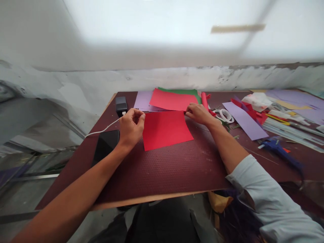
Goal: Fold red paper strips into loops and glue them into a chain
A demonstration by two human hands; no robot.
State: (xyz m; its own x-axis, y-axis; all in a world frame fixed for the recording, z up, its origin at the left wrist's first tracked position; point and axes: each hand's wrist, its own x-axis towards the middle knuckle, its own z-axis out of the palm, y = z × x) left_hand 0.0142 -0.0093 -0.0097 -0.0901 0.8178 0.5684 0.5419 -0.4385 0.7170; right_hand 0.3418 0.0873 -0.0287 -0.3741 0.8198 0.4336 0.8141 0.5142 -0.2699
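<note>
A red sheet of paper (165,130) lies near the middle of the dark red table, its near edge slanting. At its far left corner, my left hand (131,126) is closed in a pinch, thumb against forefinger. My right hand (198,113) is closed at the far right corner, fingers curled and the tips partly hidden. Just beyond the sheet rests another red sheet (174,99), lying over a green sheet (194,91) and a lilac sheet (144,100).
A black power bank (120,104) with a white cable (103,130) and a phone (106,145) are on the left. On the right lie a white tape roll (225,115), a lilac strip (245,120), a blue glue gun (280,152) and paper scraps. A wall stands behind.
</note>
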